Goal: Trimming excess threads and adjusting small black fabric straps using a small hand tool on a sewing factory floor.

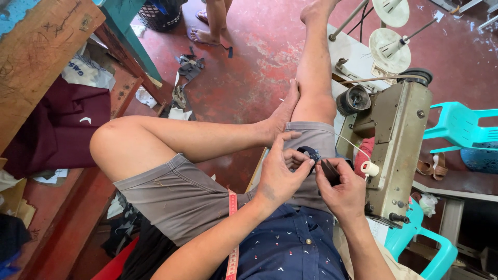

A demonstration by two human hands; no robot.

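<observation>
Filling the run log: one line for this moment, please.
left hand: pinches small dark fabric piece | right hand: grips dark flat fabric piece

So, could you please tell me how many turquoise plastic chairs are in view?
2: one chair right of the sewing machine, another chair below it near the right hand. Others may be hidden.

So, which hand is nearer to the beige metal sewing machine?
Right. The right hand is just beside the beige metal sewing machine, holding dark cloth; the left hand is farther away.
</observation>
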